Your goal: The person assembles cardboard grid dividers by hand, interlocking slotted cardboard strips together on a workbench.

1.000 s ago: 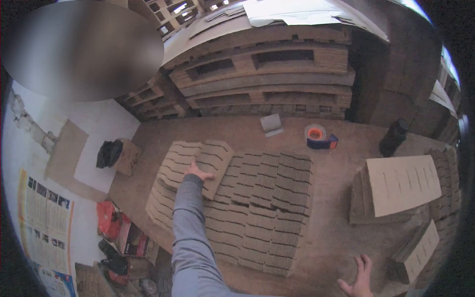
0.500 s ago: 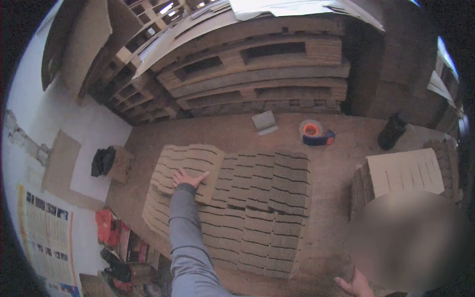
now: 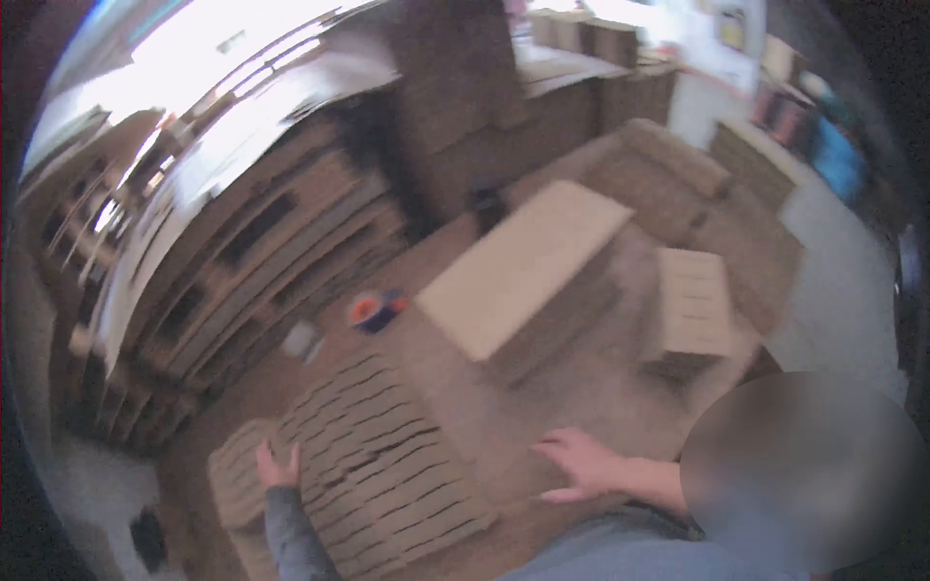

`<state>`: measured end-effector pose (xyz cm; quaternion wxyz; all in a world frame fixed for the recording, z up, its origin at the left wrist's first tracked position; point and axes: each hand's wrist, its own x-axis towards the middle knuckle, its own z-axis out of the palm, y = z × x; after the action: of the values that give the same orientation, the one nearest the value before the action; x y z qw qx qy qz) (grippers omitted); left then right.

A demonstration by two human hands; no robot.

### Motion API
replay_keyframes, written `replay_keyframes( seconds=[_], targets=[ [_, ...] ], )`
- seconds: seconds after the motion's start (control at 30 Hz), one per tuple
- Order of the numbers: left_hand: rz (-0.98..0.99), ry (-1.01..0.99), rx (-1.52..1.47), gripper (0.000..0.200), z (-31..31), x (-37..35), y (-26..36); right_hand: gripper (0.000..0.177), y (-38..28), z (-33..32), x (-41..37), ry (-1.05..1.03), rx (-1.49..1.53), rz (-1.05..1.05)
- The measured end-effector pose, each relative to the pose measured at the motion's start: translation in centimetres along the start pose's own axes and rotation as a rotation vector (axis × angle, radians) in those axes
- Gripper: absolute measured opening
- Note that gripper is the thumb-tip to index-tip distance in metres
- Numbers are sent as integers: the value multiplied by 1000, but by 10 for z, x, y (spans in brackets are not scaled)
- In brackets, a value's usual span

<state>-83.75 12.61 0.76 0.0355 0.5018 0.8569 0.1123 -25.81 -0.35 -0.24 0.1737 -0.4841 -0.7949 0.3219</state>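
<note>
My left hand point(image 3: 279, 467), in a grey sleeve, lies with its fingers spread on a slitted cardboard piece point(image 3: 237, 474) at the left end of the work surface. Beside that piece, rows of slitted corrugated cardboard point(image 3: 387, 450) lie side by side, with dark slits running across them. My right hand point(image 3: 586, 467) is over the bare brown surface to the right of those rows. Its fingers are apart and nothing is in them. A blurred patch hides what lies beyond the right forearm.
Behind the rows are a tape dispenser point(image 3: 376, 310) with an orange core and a small pale object point(image 3: 302, 341). A large cardboard-topped stack point(image 3: 528, 266) stands ahead, a smaller slitted stack point(image 3: 695, 300) to its right. Pallets point(image 3: 281, 242) are piled at the left.
The view has swung to the right, so the cardboard rows now sit lower left. My right hand has come further into view with its fingers spread. The left stays on the cardboard.
</note>
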Motion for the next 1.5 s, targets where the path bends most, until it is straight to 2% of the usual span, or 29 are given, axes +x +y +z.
replay_keyframes(
  seconds=[0.07, 0.1, 0.17, 0.2, 0.3, 0.33, 0.37, 0.4, 0.5, 0.6, 0.7, 0.8, 0.87, 0.9, 0.97, 1.0, 1.07, 1.1, 1.17, 1.2, 1.23, 1.27, 1.3, 1.37, 1.4, 1.47, 1.5],
  targets=[
    [418, 11, -148, 62, 28, -48, 82, 86, -4, 0, -3, 13, -74, -113],
    [541, 8, -189, 55, 37, -78, 121, 85, -9, 1, -5, 28, -93, -125],
    [1002, -91, -236, 45, 56, -151, 203, 87, -20, 4, -9, 105, -115, -291],
    [1125, -113, -246, 44, 70, -182, 237, 89, -26, 2, -11, 132, -125, -331],
    [1317, -338, -153, 63, 121, -259, 337, 122, -50, -14, -12, 11, -262, -441],
    [1357, -371, -130, 66, 126, -285, 368, 128, -53, -13, -13, 0, -287, -457],
    [1503, -303, -72, 47, 120, -305, 398, 81, -52, -6, -13, 195, -295, -585],
    [1585, -262, -41, 39, 112, -320, 420, 61, -52, -7, -17, 301, -307, -645],
    [1559, -313, 296, 40, 91, -358, 468, 50, -54, -30, -49, 343, -253, -663],
    [1451, -404, 737, 39, 81, -391, 504, 63, -73, -54, -92, 362, -127, -787],
    [1563, -313, 751, 37, 93, -400, 534, 45, -93, -91, -145, 298, 80, -858],
    [1603, -126, 453, 26, 104, -406, 546, 42, -103, -99, -186, 409, 216, -955],
    [1387, 58, 31, 20, 120, -398, 547, 52, -93, -102, -210, 283, 297, -871],
    [1321, 96, -56, 22, 122, -397, 537, 55, -87, -104, -222, 253, 333, -855],
    [993, -77, -477, 28, 116, -407, 529, 60, -56, -119, -247, 225, 326, -682],
    [912, -120, -567, 30, 123, -415, 527, 63, -31, -127, -248, 227, 331, -640],
    [652, -747, -1717, 16, 167, -450, 526, 56, 44, -143, -234, 661, 553, -315],
    [527, -897, -1993, 19, 168, -476, 529, 55, 71, -166, -230, 758, 612, -225],
    [694, -1242, -1697, 55, 129, -552, 550, 40, 102, -241, -240, 1156, 770, 220],
    [779, -1408, -1531, 75, 103, -588, 559, 41, 115, -283, -249, 1353, 823, 457],
    [646, -1514, -1520, 68, 92, -616, 562, 42, 135, -293, -240, 1424, 833, 487],
    [378, -1725, -1477, 55, 79, -644, 567, 43, 154, -305, -232, 1578, 842, 549],
    [248, -1831, -1461, 48, 65, -663, 578, 44, 175, -318, -229, 1657, 828, 572],
    [-54, -2160, -1277, 66, 31, -673, 597, 43, 214, -340, -228, 1670, 420, 721],
    [-151, -2240, -1220, 71, 18, -677, 598, 43, 230, -341, -230, 1657, 317, 770],
    [-326, -2384, -1007, 74, -1, -681, 594, 50, 256, -331, -241, 1159, -441, 857],
    [-380, -2414, -951, 75, -6, -675, 589, 53, 261, -318, -241, 1008, -610, 860]
  ],
)
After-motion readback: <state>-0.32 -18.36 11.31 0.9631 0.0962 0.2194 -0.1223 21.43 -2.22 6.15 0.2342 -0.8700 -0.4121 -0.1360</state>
